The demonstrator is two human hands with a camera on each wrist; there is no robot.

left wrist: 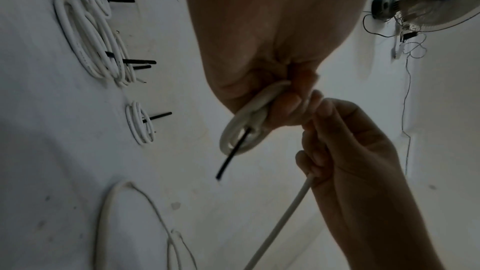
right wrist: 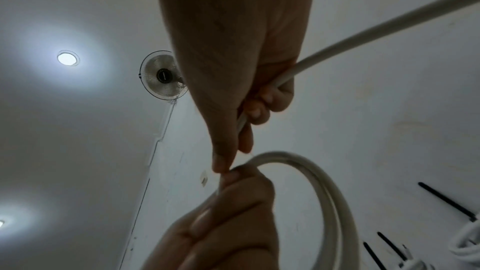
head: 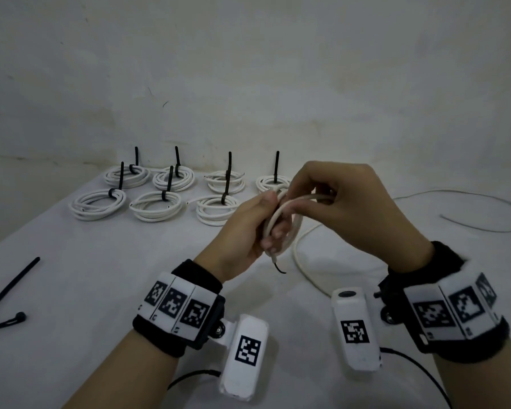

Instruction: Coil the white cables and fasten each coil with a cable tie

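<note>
Above the middle of the table, my left hand (head: 260,228) grips a small coil of white cable (head: 289,228), its fingers curled round the loops. A short dark wire end (head: 279,268) hangs below the coil. My right hand (head: 316,202) pinches the same cable at the top of the coil, right against the left thumb. The free length (head: 301,261) trails down onto the table. The left wrist view shows the coil (left wrist: 241,130) in the left hand (left wrist: 275,106) and the right hand (left wrist: 345,147) holding the cable (left wrist: 285,213). In the right wrist view the right hand (right wrist: 233,114) holds the cable (right wrist: 363,34).
Several tied white coils (head: 155,206) with upright black ties stand in two rows at the back of the white table (head: 101,290). One loose black cable tie (head: 9,293) lies at the front left. Another loose white cable (head: 469,224) curves at the right.
</note>
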